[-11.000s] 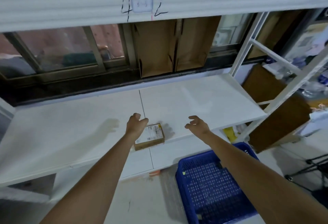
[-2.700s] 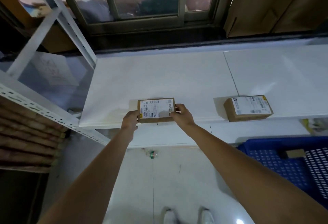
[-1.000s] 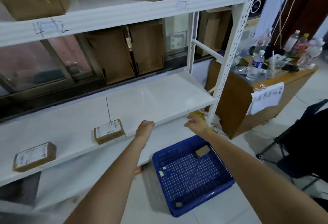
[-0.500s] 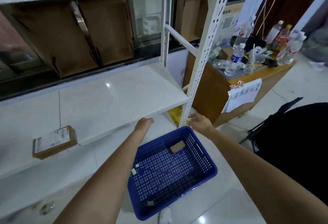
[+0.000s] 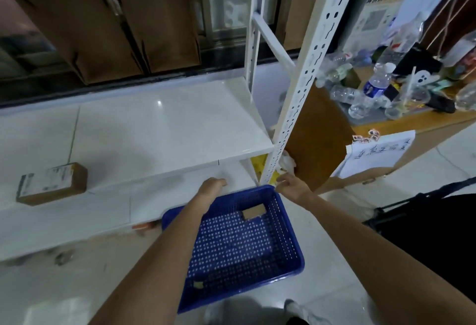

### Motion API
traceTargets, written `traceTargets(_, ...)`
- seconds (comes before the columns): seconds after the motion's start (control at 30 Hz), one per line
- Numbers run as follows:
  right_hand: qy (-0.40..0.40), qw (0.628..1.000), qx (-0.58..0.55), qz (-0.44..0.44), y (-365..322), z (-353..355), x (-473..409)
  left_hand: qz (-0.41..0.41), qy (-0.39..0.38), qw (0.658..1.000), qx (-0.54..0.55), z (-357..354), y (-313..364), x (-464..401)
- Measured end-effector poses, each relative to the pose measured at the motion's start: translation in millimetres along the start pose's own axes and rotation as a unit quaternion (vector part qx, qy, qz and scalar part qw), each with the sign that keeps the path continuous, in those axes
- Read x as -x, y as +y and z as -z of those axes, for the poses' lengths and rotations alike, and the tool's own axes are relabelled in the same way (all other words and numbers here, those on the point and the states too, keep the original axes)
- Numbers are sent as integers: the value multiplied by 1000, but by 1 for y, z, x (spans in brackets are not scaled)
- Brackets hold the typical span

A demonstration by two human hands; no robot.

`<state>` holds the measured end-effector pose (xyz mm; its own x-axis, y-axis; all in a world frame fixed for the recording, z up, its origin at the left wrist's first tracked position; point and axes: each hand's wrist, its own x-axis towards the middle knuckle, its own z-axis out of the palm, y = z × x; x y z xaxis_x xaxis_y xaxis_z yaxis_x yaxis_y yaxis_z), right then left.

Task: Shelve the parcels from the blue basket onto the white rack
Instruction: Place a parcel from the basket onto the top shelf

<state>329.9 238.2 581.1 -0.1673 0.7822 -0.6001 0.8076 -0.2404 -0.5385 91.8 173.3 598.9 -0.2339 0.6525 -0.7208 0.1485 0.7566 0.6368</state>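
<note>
Basket first, since it's closest: the blue perforated plastic basket (image 5: 239,245) sits on the floor right below me, and only one small brown cardboard parcel (image 5: 254,212) lies inside it, up near its far right corner. A couple of tiny scraps lie on the basket bottom too, can't tell what they are.

Both hands hang over the basket's far rim and hold nothing. The left hand (image 5: 211,187) is above the far rim with its fingers curled loosely, empty. The right hand (image 5: 291,183) is just past the basket's far right corner, fingers spread and relaxed, near the foot of the rack post.

Further back from the basket, the white metal rack (image 5: 164,129) has one labelled brown cardboard box (image 5: 51,183) sitting at the front edge of its shelf, off to the left of the basket.

So I'd say it's nearly done: at least one parcel shelved in view, one left to grab and place.
</note>
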Motion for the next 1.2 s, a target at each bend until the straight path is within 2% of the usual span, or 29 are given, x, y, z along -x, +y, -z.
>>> traceTargets(0.17, -46, 999, 8, 27, 47, -1, -25, 40, 27, 999, 12, -51, -25, -12)
traceTargets(0.4, -39, 998, -54, 22, 126, -35, -86, 37, 10, 999, 29, -143, -75, -70)
traceTargets(0.53, -32, 996, -82, 27, 168, -86, -151, 25, 9, 1000, 9, -180, -118, -145)
traceTargets(0.97, 10, 998, -43, 42, 294, -274, -403, 17, 104, 994, 33, -259, -310, -451)
traceTargets(1.1, 16, 999, 45, -16, 312, -320, -465, 32, 130, 991, -4, -276, -337, -523)
traceTargets(1.2, 19, 998, 27, -62, 323, -347, -491, 45, 119, 992, -17, -291, -351, -553)
